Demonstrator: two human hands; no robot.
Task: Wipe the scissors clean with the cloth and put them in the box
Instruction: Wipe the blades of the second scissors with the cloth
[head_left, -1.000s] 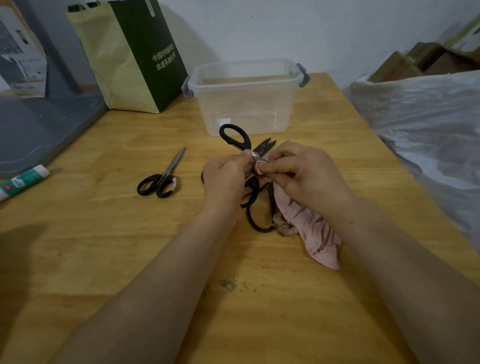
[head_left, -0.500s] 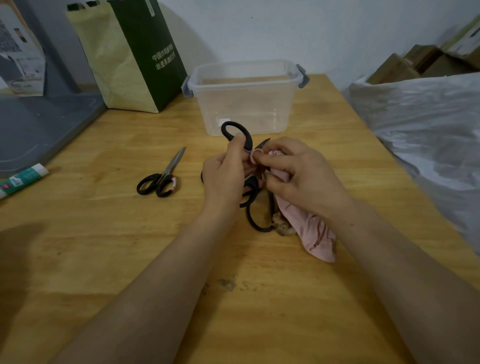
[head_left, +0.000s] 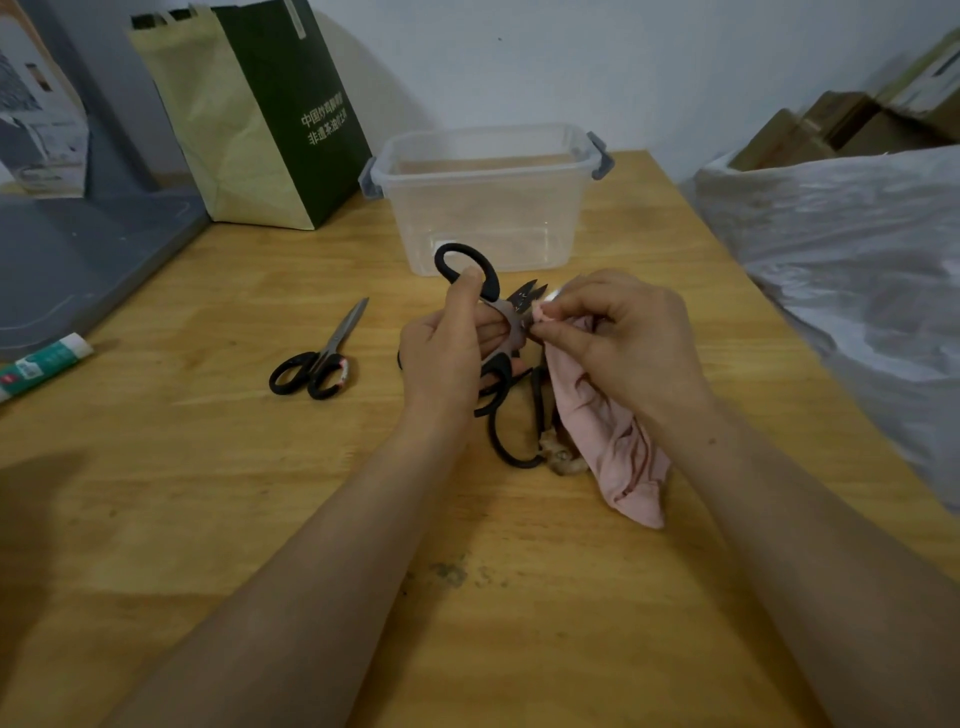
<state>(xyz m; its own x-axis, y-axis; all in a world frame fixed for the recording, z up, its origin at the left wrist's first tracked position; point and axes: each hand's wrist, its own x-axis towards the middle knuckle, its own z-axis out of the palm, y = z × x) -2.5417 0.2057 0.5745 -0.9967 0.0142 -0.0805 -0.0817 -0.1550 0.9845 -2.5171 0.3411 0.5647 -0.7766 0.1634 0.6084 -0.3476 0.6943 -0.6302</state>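
My left hand (head_left: 445, 347) grips black-handled scissors (head_left: 470, 267) above the table, one loop sticking up past my fingers and the short dark blades (head_left: 525, 300) pointing right. My right hand (head_left: 626, 343) pinches a pink cloth (head_left: 618, 441) against the blades; the rest of the cloth hangs down to the table. Under my hands lies another pair of black scissors (head_left: 511, 431), partly hidden. A third pair with grey blades (head_left: 322, 356) lies to the left. The clear plastic box (head_left: 488, 197) stands open just behind my hands.
A green and tan paper bag (head_left: 260, 114) stands at the back left. A glue stick (head_left: 44, 364) lies at the table's left edge beside a grey board (head_left: 78, 260). Crinkled plastic sheeting (head_left: 852, 270) and cardboard boxes (head_left: 831, 124) border the right side.
My left hand turned the scissors so their handle loop rose. My right hand slid the cloth pinch along the blades, out to the right, and the blade tips show again.
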